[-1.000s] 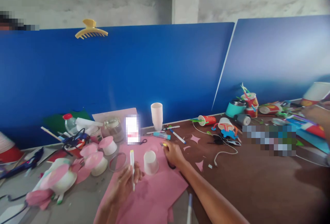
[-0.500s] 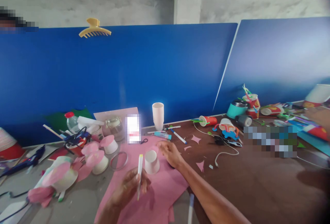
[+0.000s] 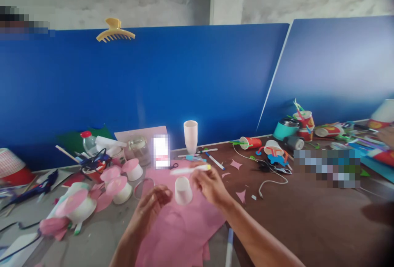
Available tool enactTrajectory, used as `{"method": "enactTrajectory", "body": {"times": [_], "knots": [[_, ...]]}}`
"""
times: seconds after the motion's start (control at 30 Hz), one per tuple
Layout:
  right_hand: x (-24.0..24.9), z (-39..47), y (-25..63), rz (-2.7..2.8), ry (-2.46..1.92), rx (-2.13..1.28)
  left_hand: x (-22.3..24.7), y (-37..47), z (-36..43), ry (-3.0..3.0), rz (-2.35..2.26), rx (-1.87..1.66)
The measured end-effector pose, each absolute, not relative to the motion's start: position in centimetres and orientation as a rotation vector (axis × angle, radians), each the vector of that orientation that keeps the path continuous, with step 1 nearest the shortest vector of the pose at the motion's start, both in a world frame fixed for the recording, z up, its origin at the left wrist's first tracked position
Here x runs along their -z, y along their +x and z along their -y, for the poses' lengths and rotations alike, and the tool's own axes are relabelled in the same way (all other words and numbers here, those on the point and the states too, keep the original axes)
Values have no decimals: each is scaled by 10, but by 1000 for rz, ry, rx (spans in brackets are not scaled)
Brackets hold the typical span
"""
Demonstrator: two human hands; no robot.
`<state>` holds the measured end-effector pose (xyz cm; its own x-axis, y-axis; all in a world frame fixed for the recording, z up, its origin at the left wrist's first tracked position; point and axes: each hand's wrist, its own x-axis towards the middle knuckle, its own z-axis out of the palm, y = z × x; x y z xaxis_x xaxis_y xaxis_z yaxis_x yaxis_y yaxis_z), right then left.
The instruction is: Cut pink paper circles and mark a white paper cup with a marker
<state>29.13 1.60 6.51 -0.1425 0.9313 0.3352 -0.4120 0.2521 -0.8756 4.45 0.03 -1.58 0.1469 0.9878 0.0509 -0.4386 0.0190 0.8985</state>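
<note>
In the head view, my right hand (image 3: 208, 181) grips a white marker pen (image 3: 187, 170) with a yellow end, held nearly level and slightly smeared by motion. Just beneath the pen, a white paper cup (image 3: 183, 191) stands upside down on pink paper sheets (image 3: 180, 234). My left hand (image 3: 155, 202) hovers left of the cup, its fingers loosely bent and nothing visible in them. A small pair of scissors (image 3: 174, 165) lies behind the cup, its handles showing.
Pink-topped paper cups (image 3: 118, 189) crowd the left side, near a glue gun (image 3: 40, 187) and a glass jar (image 3: 137, 148). At the back stands a stack of white cups (image 3: 191, 135). Markers (image 3: 215, 161), paper scraps (image 3: 236, 164) and a white cable (image 3: 271, 181) lie to the right.
The marker pen has passed from my left hand to my right hand and turned from upright to nearly level. My left hand has let go of it. The cup stays in place.
</note>
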Motion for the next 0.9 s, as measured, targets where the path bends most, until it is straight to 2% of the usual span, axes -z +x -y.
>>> {"method": "enactTrajectory", "body": {"times": [0.13, 0.4, 0.63, 0.9], "knots": [[-44, -39, 294, 901, -730, -863, 32, 44, -15, 1010, -1029, -1356], [19, -36, 257, 841, -873, -1068, 50, 67, -7, 1298, -1173, -1237], [15, -17, 242, 986, -793, -1188, 44, 78, -6, 1288, -1119, -1264], [-20, -27, 258, 701, -601, -1265, 32, 66, -5, 1024, -1139, -1258]]}}
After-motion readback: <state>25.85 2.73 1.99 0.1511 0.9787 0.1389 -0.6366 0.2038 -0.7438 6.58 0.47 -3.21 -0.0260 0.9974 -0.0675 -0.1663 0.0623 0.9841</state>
